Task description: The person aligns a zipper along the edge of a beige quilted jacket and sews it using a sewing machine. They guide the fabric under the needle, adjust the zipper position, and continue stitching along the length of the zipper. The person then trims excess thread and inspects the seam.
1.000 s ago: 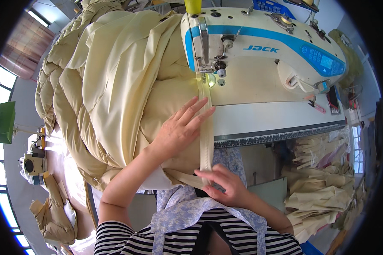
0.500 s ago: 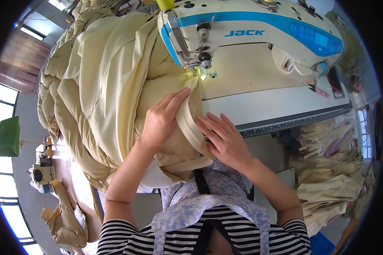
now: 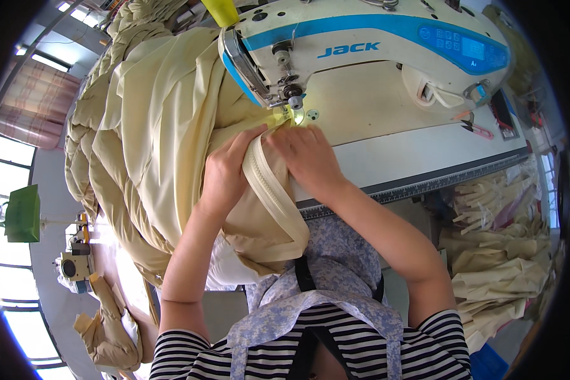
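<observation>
A cream zipper tape point(image 3: 269, 183) runs down in a curve from below the lit needle area of a white-and-blue sewing machine point(image 3: 386, 41). It lies along the edge of a bulky beige padded garment point(image 3: 152, 126), which is heaped to the left. My left hand point(image 3: 227, 166) presses on the garment beside the tape, fingers close together and pinching the fabric near the tape's left edge. Just in front of the presser foot, my right hand point(image 3: 307, 158) has its fingers bent over the tape's upper end. Its fingertips are partly hidden there.
Pink-handled snips point(image 3: 477, 130) lie at the right of the machine bed. A ruler strip point(image 3: 418, 183) lines the table's front edge. Beige cut pieces point(image 3: 497, 253) are piled at lower right. A green lamp shade point(image 3: 23, 214) hangs at far left.
My right hand has moved up and left from the table edge to the tape near the needle, its fingers now bent. My left hand has shifted slightly; the tape's lower part hangs straighter.
</observation>
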### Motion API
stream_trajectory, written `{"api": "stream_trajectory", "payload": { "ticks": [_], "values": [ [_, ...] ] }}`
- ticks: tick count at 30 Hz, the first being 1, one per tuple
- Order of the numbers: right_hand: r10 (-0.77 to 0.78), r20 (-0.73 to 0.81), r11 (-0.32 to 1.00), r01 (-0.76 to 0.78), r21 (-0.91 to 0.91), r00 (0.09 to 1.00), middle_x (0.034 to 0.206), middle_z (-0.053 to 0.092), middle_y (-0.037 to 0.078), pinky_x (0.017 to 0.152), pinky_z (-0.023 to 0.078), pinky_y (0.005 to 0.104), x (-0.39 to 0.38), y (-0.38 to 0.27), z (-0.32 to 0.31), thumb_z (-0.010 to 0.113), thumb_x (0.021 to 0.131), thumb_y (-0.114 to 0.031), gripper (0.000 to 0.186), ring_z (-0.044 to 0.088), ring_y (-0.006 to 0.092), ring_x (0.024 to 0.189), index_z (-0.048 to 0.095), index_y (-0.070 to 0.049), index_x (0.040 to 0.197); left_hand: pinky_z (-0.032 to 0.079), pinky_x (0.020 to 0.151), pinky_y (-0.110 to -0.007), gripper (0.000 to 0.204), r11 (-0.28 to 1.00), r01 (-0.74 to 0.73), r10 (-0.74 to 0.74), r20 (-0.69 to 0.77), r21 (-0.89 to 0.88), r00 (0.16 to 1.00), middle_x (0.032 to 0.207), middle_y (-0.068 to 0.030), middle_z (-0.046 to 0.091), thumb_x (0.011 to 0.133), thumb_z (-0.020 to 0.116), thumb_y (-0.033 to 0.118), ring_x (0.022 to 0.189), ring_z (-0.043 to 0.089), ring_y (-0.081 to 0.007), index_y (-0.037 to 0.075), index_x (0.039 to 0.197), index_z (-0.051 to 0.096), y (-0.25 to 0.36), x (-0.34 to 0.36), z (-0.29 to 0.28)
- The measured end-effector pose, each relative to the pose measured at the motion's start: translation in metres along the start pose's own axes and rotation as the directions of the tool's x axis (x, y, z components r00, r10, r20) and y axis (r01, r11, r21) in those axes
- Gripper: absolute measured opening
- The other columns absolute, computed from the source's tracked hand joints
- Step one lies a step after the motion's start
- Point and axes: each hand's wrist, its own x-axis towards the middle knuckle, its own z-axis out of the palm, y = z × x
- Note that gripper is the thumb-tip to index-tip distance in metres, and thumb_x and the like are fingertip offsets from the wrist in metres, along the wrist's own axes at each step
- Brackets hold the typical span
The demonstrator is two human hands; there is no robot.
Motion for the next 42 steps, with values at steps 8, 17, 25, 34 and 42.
{"api": "stream_trajectory", "payload": {
  "ticks": [8, 17, 25, 34, 42],
  "values": [
    [-0.447, -0.008, 0.811, 0.409, 0.419, 0.894, 0.141, 0.060, 0.008, 0.113, 0.045, 0.0387, -0.073, -0.047, -0.017, 0.059, 0.090, -0.014, 0.040, 0.054, 0.0274, 0.133, 0.065, -0.010, 0.130, 0.057, 0.087, -0.037, 0.025, 0.986, -0.157, 0.153, 0.088, 0.048, 0.984, 0.115, -0.0149, 0.072, 0.089, 0.068, 0.003, 0.104, 0.071, -0.0320, 0.002, 0.114, 0.068, -0.001, -0.007, 0.011],
    [-0.391, 0.035, 0.863, 0.353, 0.361, 0.920, 0.148, 0.051, 0.009, 0.114, 0.045, 0.0398, -0.082, -0.020, -0.039, 0.063, 0.086, -0.012, 0.040, 0.050, 0.0248, 0.137, 0.066, -0.006, 0.126, 0.058, 0.087, -0.038, 0.022, 0.993, -0.120, 0.117, 0.143, 0.015, 0.983, 0.120, -0.0141, 0.072, 0.088, 0.069, 0.005, 0.106, 0.071, -0.0320, 0.001, 0.110, 0.067, -0.001, -0.034, 0.036],
    [-0.326, -0.082, 0.829, 0.326, 0.455, 0.942, 0.131, 0.063, 0.014, 0.107, 0.051, 0.0403, -0.074, -0.004, -0.035, 0.063, 0.084, -0.013, 0.039, 0.058, 0.0279, 0.124, 0.067, 0.001, 0.120, 0.053, 0.094, -0.034, 0.027, 0.972, 0.176, -0.175, 0.017, -0.155, 0.984, 0.123, -0.0126, 0.071, 0.097, 0.054, -0.004, 0.105, 0.071, -0.0241, 0.000, 0.121, 0.066, 0.010, -0.009, 0.019],
    [-0.300, -0.086, 0.831, 0.305, 0.465, 0.950, 0.113, 0.063, 0.011, 0.101, 0.054, 0.0391, -0.070, -0.003, -0.037, 0.067, 0.079, -0.012, 0.034, 0.063, 0.0286, 0.112, 0.066, 0.003, 0.109, 0.053, 0.098, -0.048, 0.014, 0.958, -0.272, 0.262, 0.102, 0.096, 0.960, 0.104, -0.0055, 0.076, 0.089, 0.068, 0.011, 0.102, 0.073, -0.0264, 0.006, 0.102, 0.069, -0.013, -0.013, 0.047],
    [-0.337, 0.001, 0.741, 0.264, 0.618, 0.942, 0.120, 0.064, 0.005, 0.097, 0.056, 0.0373, -0.083, 0.004, -0.030, 0.070, 0.078, -0.014, 0.051, 0.063, 0.0248, 0.114, 0.069, -0.013, 0.129, 0.052, 0.097, -0.047, 0.020, 0.923, -0.365, 0.355, 0.095, 0.120, 0.930, 0.101, -0.0035, 0.075, 0.084, 0.072, 0.014, 0.101, 0.072, -0.0240, 0.007, 0.101, 0.065, -0.019, -0.009, 0.048]
  ]
}}
